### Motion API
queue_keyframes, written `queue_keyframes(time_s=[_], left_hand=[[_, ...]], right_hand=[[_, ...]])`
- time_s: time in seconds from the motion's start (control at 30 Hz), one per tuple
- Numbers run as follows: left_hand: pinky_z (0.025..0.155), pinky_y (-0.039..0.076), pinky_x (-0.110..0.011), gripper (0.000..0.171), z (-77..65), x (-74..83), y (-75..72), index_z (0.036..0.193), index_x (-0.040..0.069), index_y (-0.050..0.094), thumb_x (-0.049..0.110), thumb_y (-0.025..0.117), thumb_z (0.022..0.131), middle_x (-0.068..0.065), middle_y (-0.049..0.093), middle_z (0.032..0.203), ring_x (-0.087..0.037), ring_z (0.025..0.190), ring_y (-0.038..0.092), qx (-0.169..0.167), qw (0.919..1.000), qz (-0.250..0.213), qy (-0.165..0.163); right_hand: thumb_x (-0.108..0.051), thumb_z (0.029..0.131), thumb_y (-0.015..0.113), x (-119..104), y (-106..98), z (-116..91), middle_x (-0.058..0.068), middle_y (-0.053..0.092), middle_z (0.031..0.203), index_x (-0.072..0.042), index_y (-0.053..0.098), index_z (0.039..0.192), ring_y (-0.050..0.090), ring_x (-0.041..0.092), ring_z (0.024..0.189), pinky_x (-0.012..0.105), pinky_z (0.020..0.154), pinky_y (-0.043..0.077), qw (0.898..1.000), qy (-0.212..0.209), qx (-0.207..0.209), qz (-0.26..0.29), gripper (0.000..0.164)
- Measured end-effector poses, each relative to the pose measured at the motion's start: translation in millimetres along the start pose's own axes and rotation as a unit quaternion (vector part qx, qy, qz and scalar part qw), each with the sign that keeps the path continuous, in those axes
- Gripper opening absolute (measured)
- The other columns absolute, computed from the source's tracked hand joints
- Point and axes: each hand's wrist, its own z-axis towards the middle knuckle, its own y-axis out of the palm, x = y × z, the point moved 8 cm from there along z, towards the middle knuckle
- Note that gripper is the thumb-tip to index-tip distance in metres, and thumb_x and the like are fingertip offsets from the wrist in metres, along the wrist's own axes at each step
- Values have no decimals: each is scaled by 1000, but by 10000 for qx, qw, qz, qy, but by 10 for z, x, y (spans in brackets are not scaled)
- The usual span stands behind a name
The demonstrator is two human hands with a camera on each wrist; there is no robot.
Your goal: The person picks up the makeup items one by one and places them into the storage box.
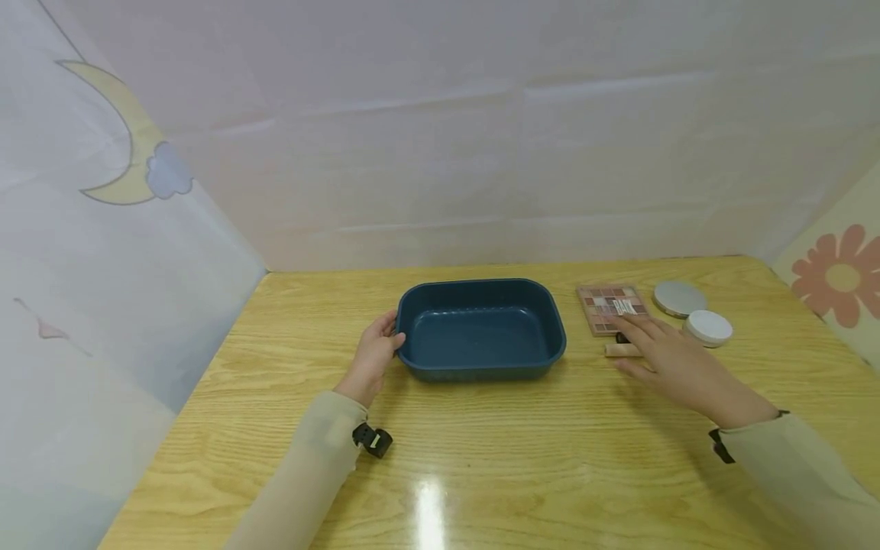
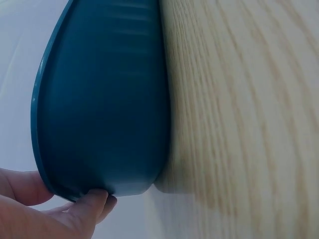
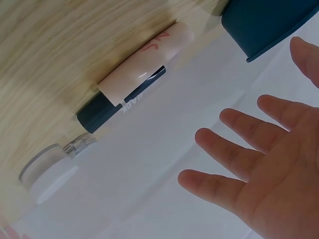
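A dark blue rectangular basin (image 1: 481,374) stands on the table. My left hand (image 1: 374,351) grips its left end, with thumb and fingers on either side of the rim, as the left wrist view shows at the basin wall (image 2: 104,99). My right hand (image 1: 677,367) hovers over the cosmetics at the right, fingers spread and straight, holding nothing. Below it lies a pale pink tube (image 3: 144,64) with red lettering and a black end; the hand partly covers it in the head view. Beside the tube is a black object (image 3: 149,82), mostly hidden behind it.
An eyeshadow palette (image 1: 600,302) lies behind the tube. A grey round compact (image 1: 679,298) and a white round case (image 1: 708,327) are at the right. The wooden table (image 1: 481,428) meets a pale cloth wall (image 1: 426,153) at the back.
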Motion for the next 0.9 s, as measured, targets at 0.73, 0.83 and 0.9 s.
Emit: queue_keyframes(time_s=[0.73, 0.83, 0.9], left_hand=[[110, 31, -44, 52, -14, -10, 12, 150, -2, 28, -4, 42, 100, -20, 31, 153, -31, 140, 30, 11, 10000, -33, 5], [110, 31, -45, 52, -14, -18, 4, 150, -2, 29, -4, 42, 100, -20, 31, 153, -31, 140, 30, 43, 10000, -47, 22], [110, 31, -45, 52, -13, -22, 0, 150, -3, 29, -5, 42, 100, -20, 31, 153, -32, 140, 30, 49, 10000, -60, 44]], right_hand=[[-27, 93, 66, 145, 13, -53, 38, 40, 137, 12, 43, 138, 41, 56, 120, 70, 95, 32, 9998, 116, -5, -178, 64], [-28, 94, 66, 169, 23, -58, 38, 39, 138, 12, 42, 139, 40, 57, 120, 70, 93, 33, 9997, 175, -39, -167, 65], [-28, 94, 66, 181, 25, -60, 39, 40, 137, 12, 42, 139, 41, 58, 118, 71, 91, 34, 9997, 198, -30, -172, 64]])
